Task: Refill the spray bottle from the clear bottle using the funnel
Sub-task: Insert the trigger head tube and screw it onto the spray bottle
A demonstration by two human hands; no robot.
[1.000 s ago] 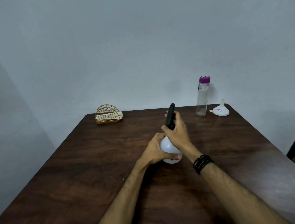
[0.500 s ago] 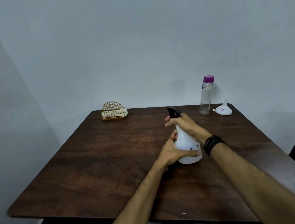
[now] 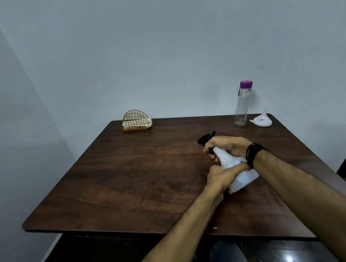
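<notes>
The dark wooden counter [image 3: 150,171] fills the middle of the view and carries everything. On its right half, nearer than the far edge, lies the task's thing: the white spray bottle [image 3: 232,162], tilted so that its black spray head [image 3: 205,139] points left and away and its round base sits toward the near right. Both hands are clenched on it. The left hand [image 3: 222,177] wraps the body from the near side, and the right hand [image 3: 228,145] closes over the neck just behind the black head, so the bottle lies between the two grips and touches both. A dark corded band [image 3: 253,154] circles the right wrist. The step in hand looks like unscrewing the head, which has to come off before any refill. To do that well, the left hand should hold the body firmly without turning while the right turns the collar only, and the bottle is better brought upright first so that any liquid left inside does not run out at the neck. At the far right corner stands the clear bottle [image 3: 242,108], its purple cap [image 3: 246,84] on, well apart from the hands. Just to its right sits the white funnel [image 3: 262,121], wide mouth down and spout up. At the far edge toward the left is a gold wire holder [image 3: 136,120] with pale napkins in it.
</notes>
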